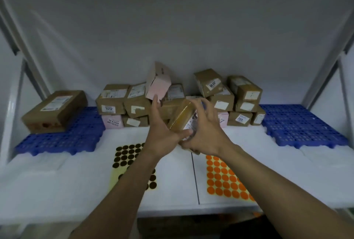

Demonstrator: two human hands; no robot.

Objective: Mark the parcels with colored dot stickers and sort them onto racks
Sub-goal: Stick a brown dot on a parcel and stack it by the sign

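1. The person holds a brown parcel (183, 117) up over the white table (57, 185), just in front of the pile (138, 104) and clear of the surface. It is tilted, with its labelled face turned towards the right hand.
2. The right hand (206, 133) grasps the parcel, its fingers curled over the top edge and its palm against the labelled side.
3. The left hand (162, 126) is not clenched. Its fingers are straight and spread beside the parcel's left face, and its thumb lies across the near lower corner. The parcel is blurred, so those fingers may or may not be touching the cardboard.
4. The pile stands against the back wall, between the two racks. It is mostly brown boxes with white labels, and a pink box (158, 83) leans tilted on top.
5. The left rack (57, 143), a blue grid, carries one flat brown box (55, 110) at its back corner.
6. The right rack (302, 126), also blue, lies just beside the pile's right end.
7. A sheet of brown dots (130, 154) lies on the table under the left forearm.
8. A sheet of orange dots (224, 177) lies under the right forearm, near the table's front edge.
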